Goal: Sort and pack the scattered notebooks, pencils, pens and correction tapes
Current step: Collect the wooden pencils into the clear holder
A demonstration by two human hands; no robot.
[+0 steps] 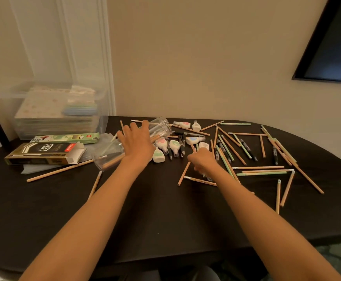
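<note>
Pencils [234, 150] are lying scattered around both hands. The left hand [137, 142] is hovering released; the right hand [203, 161] is pinching one pencil [182, 176].

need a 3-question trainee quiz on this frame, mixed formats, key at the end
1. True or false: the notebooks are stacked inside the clear bin.
2. Fill in: the clear jar at the fingertips of the left hand lies on its ____.
3. Which hand grips a pencil? A: left hand. B: right hand.

Key: 1 true; 2 side; 3 B.
</note>
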